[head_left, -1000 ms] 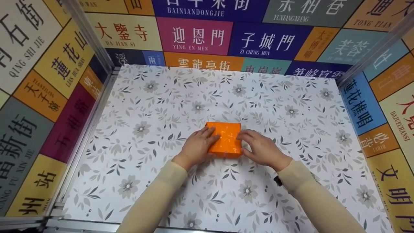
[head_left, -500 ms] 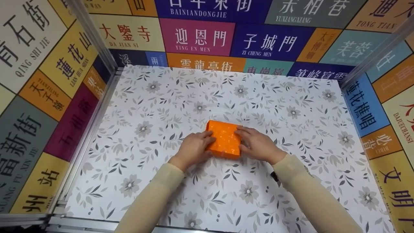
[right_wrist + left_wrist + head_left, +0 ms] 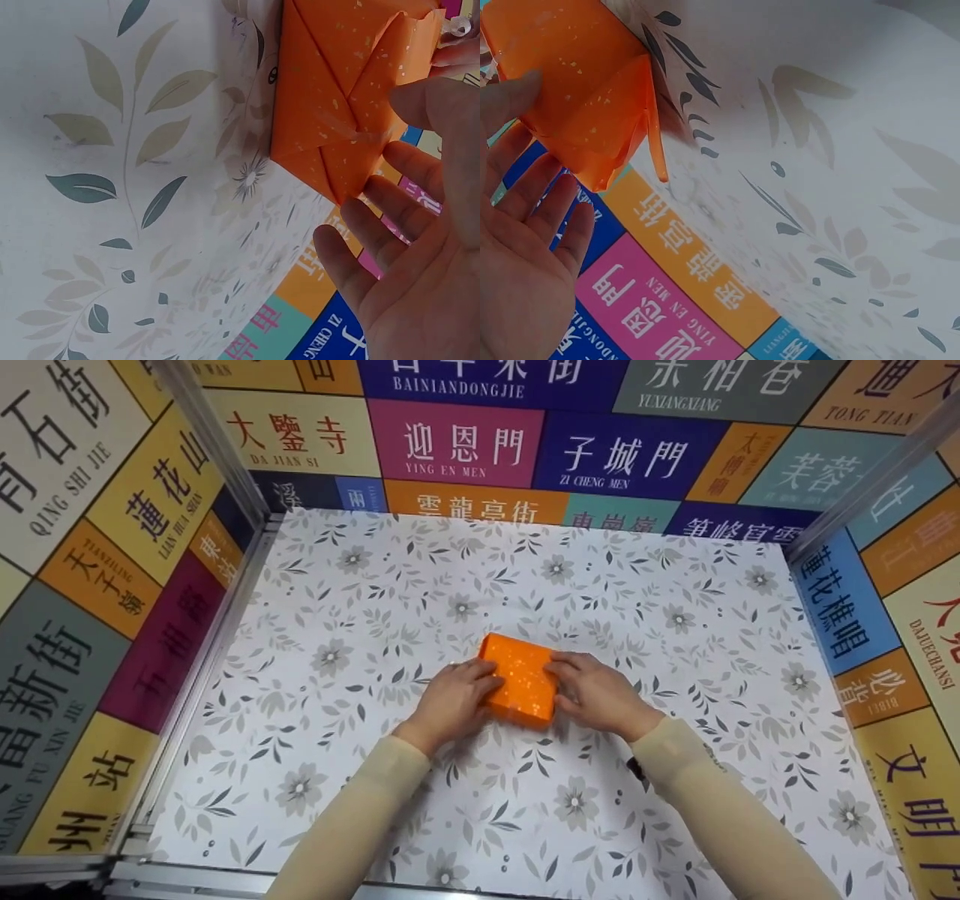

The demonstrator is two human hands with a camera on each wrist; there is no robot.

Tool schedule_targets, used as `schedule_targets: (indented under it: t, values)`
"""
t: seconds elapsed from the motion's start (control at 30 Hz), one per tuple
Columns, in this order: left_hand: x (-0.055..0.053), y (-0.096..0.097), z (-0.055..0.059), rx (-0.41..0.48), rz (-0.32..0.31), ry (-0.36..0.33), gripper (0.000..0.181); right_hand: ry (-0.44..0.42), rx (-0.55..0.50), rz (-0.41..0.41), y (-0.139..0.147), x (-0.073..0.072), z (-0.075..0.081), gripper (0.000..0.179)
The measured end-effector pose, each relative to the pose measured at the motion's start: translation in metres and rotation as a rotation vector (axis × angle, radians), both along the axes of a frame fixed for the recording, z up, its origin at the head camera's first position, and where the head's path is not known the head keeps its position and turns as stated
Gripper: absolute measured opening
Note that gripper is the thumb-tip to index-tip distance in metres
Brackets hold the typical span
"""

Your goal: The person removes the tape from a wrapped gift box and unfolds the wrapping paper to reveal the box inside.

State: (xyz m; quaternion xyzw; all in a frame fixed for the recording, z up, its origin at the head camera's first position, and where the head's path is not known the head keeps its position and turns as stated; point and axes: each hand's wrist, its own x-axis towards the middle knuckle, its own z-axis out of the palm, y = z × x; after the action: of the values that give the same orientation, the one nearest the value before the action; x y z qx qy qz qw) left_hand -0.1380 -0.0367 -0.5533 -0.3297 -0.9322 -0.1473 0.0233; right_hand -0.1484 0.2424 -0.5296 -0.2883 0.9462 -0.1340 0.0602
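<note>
Orange paper-wrapped box lies between left hand and right hand, both with fingers spread; likely positioning, next needing even contact.

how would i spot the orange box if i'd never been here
Find the white table patterned with grey flowers. Near its middle, between the left hand and the right hand, is the orange box. Unlike the flat orange wall panels, it is a pale-flecked block.

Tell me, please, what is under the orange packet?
The flower-patterned surface shows around the orange packet; whatever lies directly beneath it is covered and cannot be seen.
</note>
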Motion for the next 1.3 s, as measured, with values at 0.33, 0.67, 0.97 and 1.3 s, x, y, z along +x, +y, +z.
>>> schedule_targets:
  t: [0.33,0.67,0.97,1.3]
  values:
    - [-0.003,0.0,-0.001,-0.007,0.017,0.025,0.036,0.031,-0.014,0.007,-0.001,0.002,0.002,0.051]
    - [0.001,0.001,0.003,-0.018,0.019,0.012,0.052,0.029,-0.014,0.013,0.004,0.003,-0.007,0.056]
    - [0.004,0.02,0.009,-0.046,-0.036,0.023,0.082,0.119,-0.037,0.012,0.004,0.006,-0.012,0.054]
    - [0.0,0.025,0.005,-0.143,0.016,0.049,0.079,0.205,0.007,0.042,-0.002,0.014,-0.008,0.044]
